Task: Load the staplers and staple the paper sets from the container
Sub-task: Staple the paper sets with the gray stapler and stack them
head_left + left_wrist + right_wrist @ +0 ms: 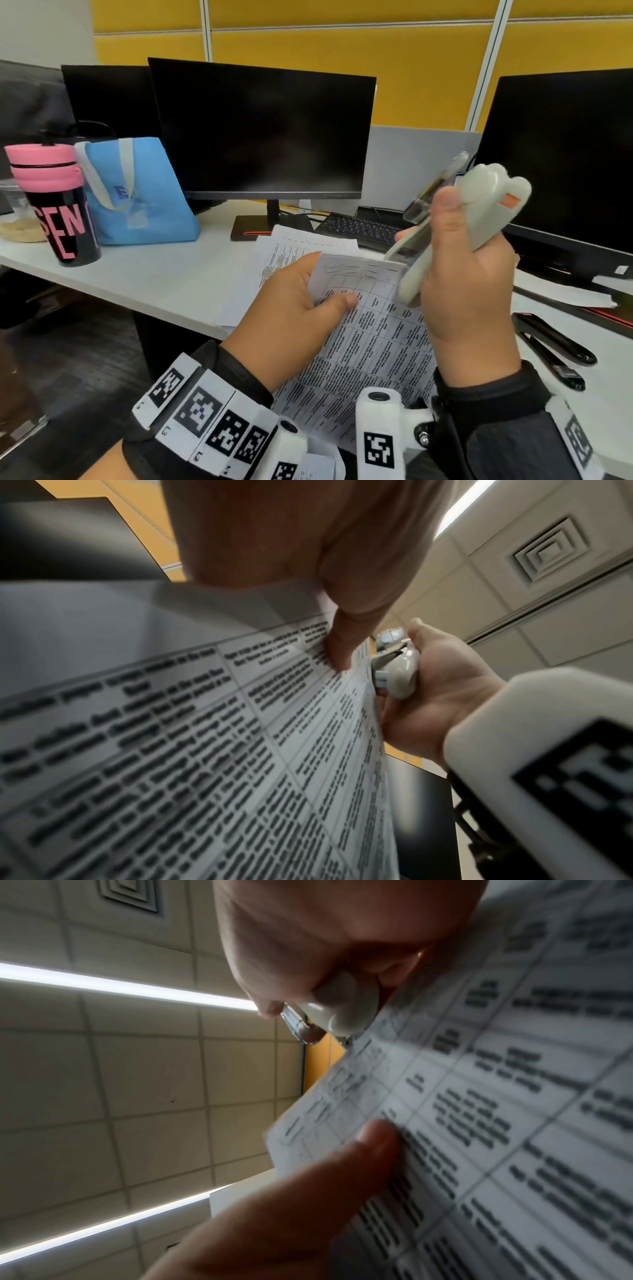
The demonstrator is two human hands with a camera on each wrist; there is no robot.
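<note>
My left hand [301, 301] pinches a printed paper set [373, 342] near its top left corner, thumb on the front, and holds it up above the desk edge. My right hand [462, 274] grips a white stapler [479, 212] with a bulbous top and an orange mark. Its clear lower arm [424, 202] is swung apart from the body. The stapler's front end meets the paper's top right corner. In the left wrist view my thumb [339, 647] lies on the paper [205, 750] with the stapler [397, 674] just beyond. In the right wrist view the stapler [342, 1007] touches the sheet's edge [479, 1123].
Loose printed sheets [291, 246] lie on the white desk [154, 277] behind my hands. Monitors [263, 130] stand at the back, a keyboard [359, 229] beneath. A blue bag [137, 192] and pink-lidded bottle [54, 202] stand at left. Black pens [555, 342] lie at right.
</note>
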